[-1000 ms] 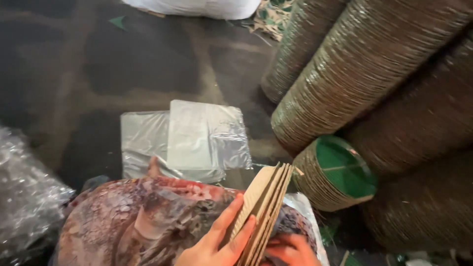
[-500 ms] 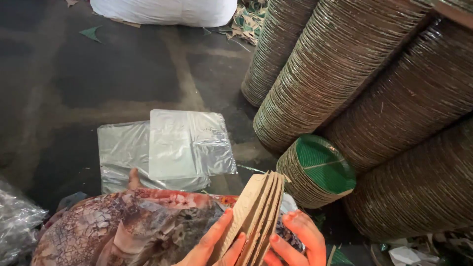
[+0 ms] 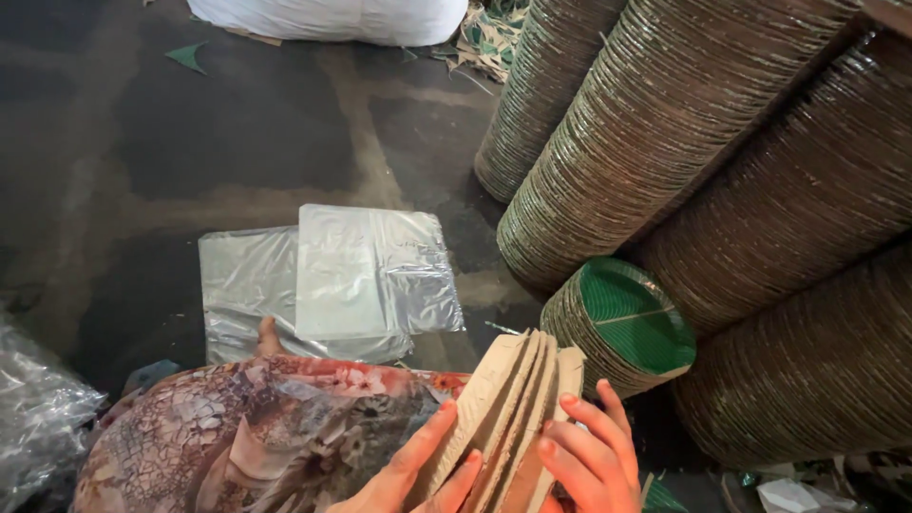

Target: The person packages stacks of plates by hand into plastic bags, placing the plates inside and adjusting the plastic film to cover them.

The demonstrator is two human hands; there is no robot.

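A small stack of brown paper plates (image 3: 518,408) stands on edge over my lap. My left hand (image 3: 418,470) presses its fingers against the stack's left face. On the right face my right hand (image 3: 594,451) rests with fingers spread, so both hands clasp the stack between them. A short stack of plates with a green leaf-patterned face (image 3: 632,323) leans just right of my hands. My knee in flower-print cloth (image 3: 256,427) lies to the left.
Long rolls of stacked plates (image 3: 684,133) pile up on the right. Clear plastic bags (image 3: 332,275) lie flat on the dark floor ahead. A crinkled plastic sheet (image 3: 38,408) sits at left, a white sack (image 3: 332,17) at the far top.
The view has tilted down and shifted right. My right hand has come up fully onto the right side of the plate stack; the left hand stays on its left face.
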